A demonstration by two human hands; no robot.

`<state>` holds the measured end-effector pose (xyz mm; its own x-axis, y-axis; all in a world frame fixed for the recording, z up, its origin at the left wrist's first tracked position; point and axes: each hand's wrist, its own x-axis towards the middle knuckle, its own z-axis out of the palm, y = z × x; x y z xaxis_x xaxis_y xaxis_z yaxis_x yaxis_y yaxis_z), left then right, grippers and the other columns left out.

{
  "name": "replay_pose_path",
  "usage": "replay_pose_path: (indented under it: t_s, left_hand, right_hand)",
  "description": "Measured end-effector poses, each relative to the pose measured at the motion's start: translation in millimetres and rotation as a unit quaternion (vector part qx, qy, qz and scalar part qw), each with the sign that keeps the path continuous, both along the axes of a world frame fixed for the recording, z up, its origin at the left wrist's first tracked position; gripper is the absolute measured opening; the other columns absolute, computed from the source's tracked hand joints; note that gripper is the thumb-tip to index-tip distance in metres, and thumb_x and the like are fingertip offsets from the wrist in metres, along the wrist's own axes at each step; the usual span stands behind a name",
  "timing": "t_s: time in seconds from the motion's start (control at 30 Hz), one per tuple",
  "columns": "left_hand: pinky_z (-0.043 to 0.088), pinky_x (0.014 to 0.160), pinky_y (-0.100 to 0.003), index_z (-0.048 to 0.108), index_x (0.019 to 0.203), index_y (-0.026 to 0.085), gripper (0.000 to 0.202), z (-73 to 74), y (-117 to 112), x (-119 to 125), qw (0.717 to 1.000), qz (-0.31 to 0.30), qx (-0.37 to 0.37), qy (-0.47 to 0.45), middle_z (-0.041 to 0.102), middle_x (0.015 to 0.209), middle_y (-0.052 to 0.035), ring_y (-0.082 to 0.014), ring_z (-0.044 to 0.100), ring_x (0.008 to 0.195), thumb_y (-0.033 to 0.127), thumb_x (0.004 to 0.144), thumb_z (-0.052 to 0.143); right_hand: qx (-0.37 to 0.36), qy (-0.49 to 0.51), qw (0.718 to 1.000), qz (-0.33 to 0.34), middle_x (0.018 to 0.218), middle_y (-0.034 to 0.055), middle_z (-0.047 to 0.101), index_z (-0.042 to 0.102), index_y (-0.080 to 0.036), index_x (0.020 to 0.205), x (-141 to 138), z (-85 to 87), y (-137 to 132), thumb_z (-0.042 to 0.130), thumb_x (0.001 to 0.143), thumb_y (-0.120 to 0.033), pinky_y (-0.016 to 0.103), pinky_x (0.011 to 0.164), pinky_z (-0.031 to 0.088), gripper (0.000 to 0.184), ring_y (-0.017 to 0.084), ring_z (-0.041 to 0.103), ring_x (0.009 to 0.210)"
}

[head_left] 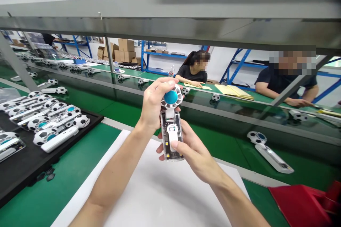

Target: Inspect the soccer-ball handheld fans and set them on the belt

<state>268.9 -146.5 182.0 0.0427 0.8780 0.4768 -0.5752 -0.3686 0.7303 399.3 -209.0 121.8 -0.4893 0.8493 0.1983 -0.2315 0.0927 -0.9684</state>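
A small handheld fan [172, 134] is held upright above a white sheet [160, 188]. Its round head has white ribs and a blue centre, and its clear-cased handle shows a dark circuit board. My left hand [156, 101] grips the fan's head, thumb across the top rim. Around the handle's lower part wraps my right hand [193, 145], with the thumb on the white strip at the front. Some fingers of both hands are hidden behind the fan.
On the left, a black tray [93, 117] holds several football-patterned fans. A conveyor belt [226, 145] runs across, carrying more, including one fan [271, 156] at right. A red bin [298, 202] stands lower right. Overhead is a grey shelf beam [170, 3]. Two people sit across the belt.
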Motion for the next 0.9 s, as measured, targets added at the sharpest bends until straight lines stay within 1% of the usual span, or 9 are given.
replay_pose_path:
  t_s: [0.23,0.4,0.47,0.53,0.57,0.63,0.7,0.8,0.9]
  left_hand:
    - [0.052,0.045,-0.023,0.066,0.091,0.017,0.026,-0.5,0.6,0.6,1.000,0.011,0.008,0.001,0.071,0.087,-0.0043,-0.0170,0.068,0.066,0.040,0.079,0.069]
    - [0.051,0.045,-0.023,0.066,0.091,0.018,0.025,0.4,0.7,-0.1,1.000,0.016,0.007,0.006,0.070,0.087,-0.0041,-0.0174,0.068,0.067,0.040,0.080,0.068]
    - [0.051,0.046,-0.023,0.064,0.095,0.018,0.028,-0.3,1.0,0.4,1.000,0.019,0.007,0.010,0.070,0.090,-0.0044,-0.0163,0.068,0.066,0.043,0.081,0.068]
    - [0.052,0.051,-0.023,0.061,0.107,0.021,0.037,-3.0,1.2,2.8,1.000,0.023,0.009,0.016,0.070,0.095,-0.0034,-0.0152,0.068,0.067,0.044,0.080,0.072]
    - [0.053,0.056,-0.023,0.058,0.113,0.023,0.043,-4.9,1.1,4.7,0.999,0.016,0.009,0.032,0.070,0.097,-0.0029,-0.0154,0.068,0.070,0.043,0.078,0.075]
    - [0.056,0.065,-0.026,0.057,0.117,0.024,0.051,-9.2,0.5,9.0,0.994,-0.023,0.004,0.106,0.070,0.101,-0.0040,-0.0175,0.070,0.078,0.038,0.074,0.081]
    - [0.056,0.067,-0.027,0.061,0.114,0.021,0.047,-12.3,-0.7,12.2,0.977,-0.079,-0.006,0.198,0.071,0.107,-0.0078,-0.0197,0.070,0.082,0.038,0.075,0.081]
    - [0.049,0.048,-0.022,0.062,0.116,0.020,0.042,-12.4,-1.8,12.4,0.954,-0.140,-0.013,0.264,0.069,0.116,-0.0110,-0.0183,0.068,0.075,0.044,0.082,0.072]
    - [0.041,0.038,-0.020,0.061,0.122,0.020,0.044,-9.2,-1.8,8.2,0.941,-0.178,-0.004,0.286,0.069,0.105,-0.0102,-0.0171,0.064,0.067,0.043,0.085,0.068]
  right_hand:
    - [-0.008,0.010,1.000,0.005,0.107,0.0041,0.060,0.043,-0.027,0.128,-0.4,-0.4,1.4,0.057,0.094,-0.025,0.043,0.071,0.062,0.037,0.020,0.069,0.085]
    - [-0.012,0.009,1.000,0.018,0.111,0.0049,0.058,0.043,-0.028,0.129,-0.1,-1.5,0.7,0.057,0.095,-0.027,0.043,0.069,0.063,0.037,0.021,0.068,0.088]
    - [-0.006,0.011,1.000,0.021,0.110,0.0052,0.057,0.043,-0.028,0.130,0.5,-0.8,1.3,0.056,0.095,-0.028,0.041,0.067,0.062,0.037,0.021,0.067,0.088]
    - [0.008,0.015,1.000,0.007,0.110,0.0052,0.056,0.041,-0.028,0.133,2.4,1.0,3.1,0.056,0.096,-0.028,0.038,0.066,0.061,0.039,0.021,0.066,0.089]
    - [0.019,0.019,1.000,-0.008,0.110,0.0049,0.056,0.040,-0.029,0.134,4.0,2.5,4.2,0.055,0.096,-0.027,0.036,0.066,0.061,0.041,0.020,0.066,0.090]
    - [0.040,0.032,0.998,-0.046,0.109,0.0040,0.055,0.038,-0.031,0.137,8.7,6.5,6.5,0.054,0.097,-0.027,0.033,0.066,0.060,0.043,0.019,0.064,0.091]
    - [0.043,0.037,0.996,-0.072,0.106,0.0032,0.055,0.037,-0.032,0.138,14.9,11.7,7.9,0.053,0.097,-0.027,0.034,0.067,0.060,0.045,0.019,0.062,0.090]
    - [0.031,0.035,0.995,-0.083,0.100,0.0031,0.055,0.037,-0.030,0.140,23.2,19.1,7.3,0.054,0.094,-0.025,0.034,0.063,0.061,0.049,0.020,0.060,0.088]
    - [0.024,0.037,0.996,-0.078,0.101,0.0035,0.054,0.036,-0.030,0.142,27.0,23.4,4.9,0.055,0.093,-0.024,0.034,0.063,0.060,0.053,0.022,0.060,0.094]
